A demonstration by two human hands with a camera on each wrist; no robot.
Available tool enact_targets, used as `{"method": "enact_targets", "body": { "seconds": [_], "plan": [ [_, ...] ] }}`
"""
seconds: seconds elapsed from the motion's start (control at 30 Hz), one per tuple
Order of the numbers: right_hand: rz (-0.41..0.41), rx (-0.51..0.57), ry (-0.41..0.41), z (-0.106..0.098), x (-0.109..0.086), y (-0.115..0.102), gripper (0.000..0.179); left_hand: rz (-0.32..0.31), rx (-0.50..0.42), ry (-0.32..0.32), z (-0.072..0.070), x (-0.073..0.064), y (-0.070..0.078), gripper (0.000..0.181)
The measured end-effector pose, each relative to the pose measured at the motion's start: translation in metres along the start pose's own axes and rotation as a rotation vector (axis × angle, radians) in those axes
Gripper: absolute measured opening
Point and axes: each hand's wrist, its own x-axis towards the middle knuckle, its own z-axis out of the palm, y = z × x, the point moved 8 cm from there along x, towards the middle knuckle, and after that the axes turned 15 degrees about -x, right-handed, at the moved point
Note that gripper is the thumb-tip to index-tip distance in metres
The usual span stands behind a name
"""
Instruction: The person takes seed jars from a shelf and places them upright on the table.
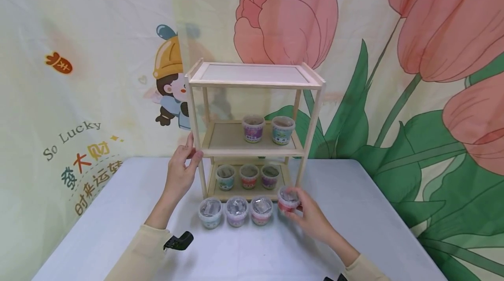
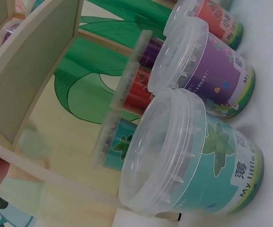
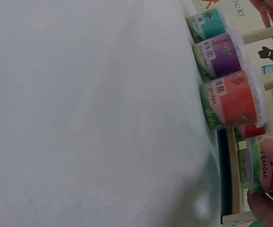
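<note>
My right hand [image 1: 313,217] grips a red-labelled plastic cup [image 1: 286,206] with a clear lid, at the front right corner of a small wooden shelf rack [image 1: 252,152]. In the right wrist view this cup [image 3: 268,163] sits between thumb and fingers, higher than the row beside it. My left hand [image 1: 182,169] holds the rack's left front post at the middle shelf, thumb in front. Along the rack's front stand a teal cup [image 1: 210,214], a purple cup [image 1: 236,213] and another red cup [image 1: 261,212], all lidded.
On the bottom shelf stand a teal cup [image 1: 225,178], a red cup [image 1: 249,177] and a purple cup [image 1: 270,177]. The middle shelf carries a purple cup [image 1: 253,129] and a teal cup [image 1: 282,131]. A white cloth [image 1: 354,211] covers the table, with a printed curtain [image 1: 118,31] behind.
</note>
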Motion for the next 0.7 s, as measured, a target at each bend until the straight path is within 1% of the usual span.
{"method": "enact_targets", "body": {
  "seconds": [0.33,0.5,0.7],
  "plan": [
    [0.016,-0.023,-0.008,0.012,-0.004,0.007,0.061,-0.005,0.000,-0.002,0.000,0.000,0.000,0.067],
    [0.001,-0.041,-0.006,0.016,-0.007,0.010,0.061,0.002,0.003,-0.003,0.000,0.000,0.000,0.067],
    [-0.028,-0.067,0.007,0.018,-0.008,0.011,0.060,-0.006,0.008,-0.005,0.000,0.000,0.000,0.067]
  ]
}}
